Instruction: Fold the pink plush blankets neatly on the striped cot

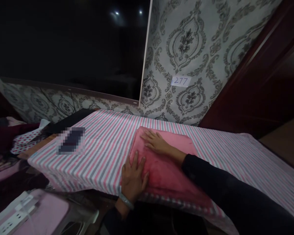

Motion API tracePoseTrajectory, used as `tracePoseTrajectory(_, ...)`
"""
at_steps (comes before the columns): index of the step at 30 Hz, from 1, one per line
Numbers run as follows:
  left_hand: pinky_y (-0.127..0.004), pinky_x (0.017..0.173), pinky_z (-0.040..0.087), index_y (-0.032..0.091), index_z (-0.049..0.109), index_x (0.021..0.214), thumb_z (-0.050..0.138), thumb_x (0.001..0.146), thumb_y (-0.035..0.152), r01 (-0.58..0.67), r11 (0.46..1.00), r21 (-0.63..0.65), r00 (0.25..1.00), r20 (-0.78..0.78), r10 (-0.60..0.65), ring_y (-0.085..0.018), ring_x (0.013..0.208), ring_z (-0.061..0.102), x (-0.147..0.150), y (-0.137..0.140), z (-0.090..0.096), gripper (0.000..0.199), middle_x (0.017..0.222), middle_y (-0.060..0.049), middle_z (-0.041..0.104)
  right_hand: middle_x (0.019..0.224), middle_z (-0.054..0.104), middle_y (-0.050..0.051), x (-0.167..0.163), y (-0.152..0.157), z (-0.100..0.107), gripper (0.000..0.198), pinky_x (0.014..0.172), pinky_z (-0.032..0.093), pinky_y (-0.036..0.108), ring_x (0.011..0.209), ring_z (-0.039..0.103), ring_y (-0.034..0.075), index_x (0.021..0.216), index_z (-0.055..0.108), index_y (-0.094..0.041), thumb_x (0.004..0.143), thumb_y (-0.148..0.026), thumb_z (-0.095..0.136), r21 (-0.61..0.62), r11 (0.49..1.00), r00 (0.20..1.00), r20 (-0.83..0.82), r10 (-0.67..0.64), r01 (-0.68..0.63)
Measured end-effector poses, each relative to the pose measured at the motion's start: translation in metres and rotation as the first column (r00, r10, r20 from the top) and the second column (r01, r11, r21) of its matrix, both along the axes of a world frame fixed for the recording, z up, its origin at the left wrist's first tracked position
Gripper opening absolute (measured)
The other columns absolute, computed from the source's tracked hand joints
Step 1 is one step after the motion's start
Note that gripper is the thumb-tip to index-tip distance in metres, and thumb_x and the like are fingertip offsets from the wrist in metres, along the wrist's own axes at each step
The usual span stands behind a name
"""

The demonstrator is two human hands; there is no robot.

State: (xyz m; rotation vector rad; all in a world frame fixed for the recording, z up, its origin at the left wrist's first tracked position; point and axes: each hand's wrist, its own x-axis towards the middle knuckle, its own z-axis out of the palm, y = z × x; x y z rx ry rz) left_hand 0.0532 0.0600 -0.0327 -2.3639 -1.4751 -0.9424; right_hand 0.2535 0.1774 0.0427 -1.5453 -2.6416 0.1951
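Note:
A folded pink cloth [161, 169], soft and thick-looking, lies on a striped sheet [107, 140] that covers the table. Near its left front edge, my left hand [133, 178] rests palm down with the fingers spread; a bracelet circles that wrist. My right hand [156, 142] presses flat on the upper left part of the same cloth, fingers stretched toward its far left corner. Neither hand grips anything. My right forearm, in a dark sleeve, hides part of the cloth's right side.
A pixelated dark object [71, 140] lies on the sheet at the left. Behind the table hangs a large television [71, 49]. A power strip [13, 217] sits on a pink stool [49, 212] at lower left. Heaped fabrics [26, 137] are at far left.

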Motion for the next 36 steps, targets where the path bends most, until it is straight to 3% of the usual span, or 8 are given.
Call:
tracePoseTrajectory(4,-0.07,0.116,0.017,0.022,0.056,0.145,0.053,0.093,0.034,0.036,0.996,0.083,0.999,-0.038,-0.033,-0.043,0.151,0.023,0.002,-0.009,0.015,0.053,0.16,-0.012,0.042,0.17,0.014,0.005,0.022,-0.024,-0.006,0.063,0.122,0.013,0.06,0.156,0.005,0.031,0.162,0.024,-0.033,0.105,-0.061,0.023,-0.046,0.999,1.0,0.019,0.009,-0.008)
tracePoseTrajectory(8,-0.066,0.121,-0.001,0.029,0.05,0.149,0.057,0.092,0.041,0.192,0.977,0.088,0.976,-0.12,-0.181,-0.037,0.152,0.023,0.012,-0.017,0.014,0.058,0.161,-0.006,0.042,0.17,0.014,0.005,0.03,-0.018,-0.009,0.065,0.123,0.008,0.059,0.156,0.004,0.03,0.163,0.022,-0.033,0.104,-0.063,0.024,-0.05,0.997,0.998,0.01,0.062,-0.062)
tracePoseTrajectory(15,-0.061,0.123,0.005,0.034,0.048,0.151,0.066,0.085,0.041,0.223,0.972,0.067,0.967,-0.137,-0.213,-0.038,0.153,0.02,0.016,-0.013,-0.012,0.068,0.164,-0.005,0.037,0.169,0.02,0.003,0.051,0.03,-0.02,0.061,0.122,0.018,0.056,0.155,0.018,0.028,0.161,0.026,-0.033,0.105,-0.058,0.025,-0.022,1.0,1.0,0.009,-0.005,0.005)
tracePoseTrajectory(19,-0.061,0.123,0.004,0.033,0.049,0.15,0.066,0.084,0.037,0.224,0.973,0.063,0.967,-0.14,-0.214,-0.038,0.153,0.021,0.015,-0.013,-0.012,0.068,0.163,-0.004,0.038,0.164,0.034,0.002,0.066,0.047,-0.029,0.06,0.121,0.023,0.053,0.15,0.031,0.026,0.16,0.03,-0.031,0.106,-0.054,0.022,-0.059,0.988,0.985,-0.086,-0.148,0.143)
tracePoseTrajectory(22,-0.063,0.123,0.005,0.033,0.05,0.15,0.065,0.085,0.037,0.218,0.974,0.068,0.966,-0.16,-0.205,-0.039,0.152,0.022,0.015,-0.013,-0.01,0.066,0.163,-0.005,0.039,0.159,0.043,0.001,0.069,0.05,-0.032,0.058,0.121,0.024,0.051,0.147,0.036,0.024,0.158,0.036,-0.031,0.106,-0.05,0.02,-0.054,0.984,0.976,-0.126,-0.177,0.171)
tracePoseTrajectory(25,-0.063,0.123,0.007,0.033,0.05,0.149,0.064,0.086,0.037,0.22,0.972,0.079,0.965,-0.166,-0.204,-0.039,0.152,0.023,0.016,-0.012,-0.01,0.065,0.162,-0.005,0.04,0.163,0.036,0.003,0.065,0.048,-0.026,0.059,0.122,0.021,0.051,0.151,0.03,0.025,0.159,0.033,-0.03,0.106,-0.05,0.02,-0.038,0.974,0.97,-0.097,-0.224,0.221)
tracePoseTrajectory(29,-0.065,0.122,0.006,0.031,0.051,0.149,0.065,0.087,0.039,0.23,0.968,0.103,0.963,-0.165,-0.211,-0.039,0.152,0.024,0.014,-0.008,-0.012,0.064,0.161,-0.007,0.042,0.169,0.017,0.006,0.063,0.031,-0.011,0.062,0.123,0.015,0.057,0.156,0.013,0.03,0.162,0.026,-0.029,0.105,-0.054,0.026,0.004,0.955,0.954,-0.043,-0.296,0.296)
tracePoseTrajectory(36,-0.067,0.121,0.009,0.024,0.048,0.151,0.057,0.092,0.037,0.249,0.966,0.073,0.961,-0.145,-0.237,-0.038,0.149,0.031,0.024,-0.02,0.006,0.061,0.158,-0.011,0.046,0.169,0.016,0.007,0.092,-0.056,-0.004,0.061,0.123,0.011,0.059,0.156,0.008,0.031,0.161,0.029,-0.032,0.105,-0.056,0.031,0.024,0.991,0.99,-0.047,-0.131,0.132)
